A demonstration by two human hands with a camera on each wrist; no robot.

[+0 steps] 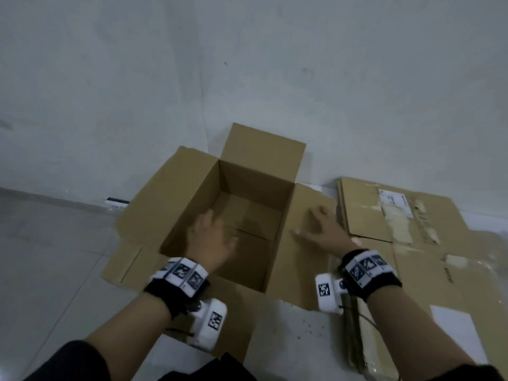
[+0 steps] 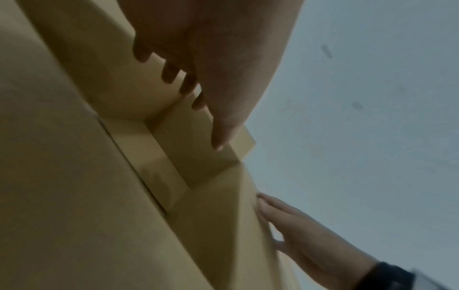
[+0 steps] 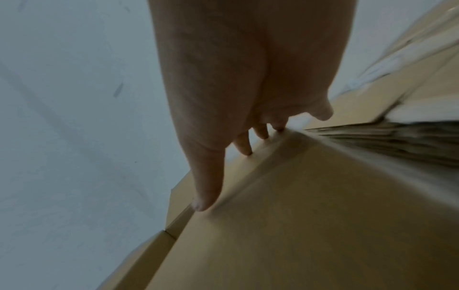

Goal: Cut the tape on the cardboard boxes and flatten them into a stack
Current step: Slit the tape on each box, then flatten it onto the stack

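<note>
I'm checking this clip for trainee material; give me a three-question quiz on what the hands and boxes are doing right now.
1. True or false: the box has its top flaps open.
2. Where is the left hand? A) inside the box B) on the floor C) on the stack
3. What does the right hand rest on, and what lies to its right?

Key
1. True.
2. A, it reaches into the box, fingers loose, holding nothing.
3. The right flap, folded outward, fingers spread flat; the stack of flattened cardboard lies to the right.
</note>
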